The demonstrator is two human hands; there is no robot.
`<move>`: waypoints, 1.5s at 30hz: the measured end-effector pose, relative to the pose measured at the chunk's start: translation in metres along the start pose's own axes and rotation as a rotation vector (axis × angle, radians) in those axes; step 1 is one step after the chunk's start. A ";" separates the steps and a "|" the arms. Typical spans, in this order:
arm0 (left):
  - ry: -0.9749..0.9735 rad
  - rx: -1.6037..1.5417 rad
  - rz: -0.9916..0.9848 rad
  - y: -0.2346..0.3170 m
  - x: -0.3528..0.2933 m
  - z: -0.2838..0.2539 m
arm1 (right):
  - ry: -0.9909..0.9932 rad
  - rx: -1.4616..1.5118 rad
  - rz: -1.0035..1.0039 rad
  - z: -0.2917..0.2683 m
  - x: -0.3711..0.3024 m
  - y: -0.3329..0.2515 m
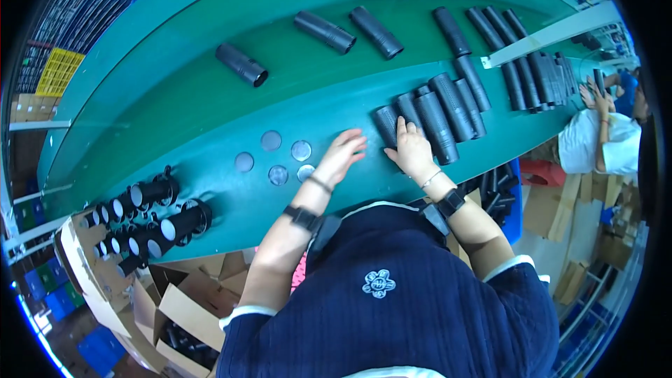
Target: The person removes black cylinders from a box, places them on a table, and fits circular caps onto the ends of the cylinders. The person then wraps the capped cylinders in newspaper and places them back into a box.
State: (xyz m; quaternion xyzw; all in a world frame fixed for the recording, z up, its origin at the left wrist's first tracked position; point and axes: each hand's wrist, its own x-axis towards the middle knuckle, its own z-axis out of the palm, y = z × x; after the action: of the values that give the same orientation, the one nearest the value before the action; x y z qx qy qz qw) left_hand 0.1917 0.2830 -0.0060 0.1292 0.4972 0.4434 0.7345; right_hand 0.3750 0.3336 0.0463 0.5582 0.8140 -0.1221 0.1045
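Note:
My right hand [414, 152] rests at the near ends of a group of black tubes, its fingers stretched and its thumb apart. It touches a short black tube [386, 124] at the group's left end; the palm hides part of the tubes under it. Larger textured tubes [435, 124] lie side by side just right of that hand. My left hand [341, 157] is over the green table [308, 199], fingers extended and nothing in them. Left of it lie several round, flat, greyish discs, the nearest being a disc [306, 172] beside my wrist.
Black tubes [241, 64] lie spaced along the green belt [175, 77] beyond the table. Black cylindrical assemblies with rings [185, 224] stand at the left. Open cardboard boxes [203, 308] and a blue crate [516, 217] sit below the near edge. Another person [602, 133] works at far right.

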 end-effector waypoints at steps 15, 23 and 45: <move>-0.073 0.655 0.718 0.002 -0.076 0.005 | -0.368 1.545 -0.229 -0.021 -0.024 -0.011; -0.119 0.491 0.629 -0.003 -0.093 0.009 | -0.450 1.702 -0.207 -0.011 -0.039 -0.025; 0.036 -0.062 0.519 0.003 -0.110 -0.025 | 0.014 0.751 -0.618 0.010 -0.031 -0.076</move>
State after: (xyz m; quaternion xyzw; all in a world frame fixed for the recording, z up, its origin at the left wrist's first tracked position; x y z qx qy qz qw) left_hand 0.1567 0.1929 0.0518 0.2221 0.4466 0.6341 0.5909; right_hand 0.3154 0.2766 0.0522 0.2902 0.8420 -0.4290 -0.1507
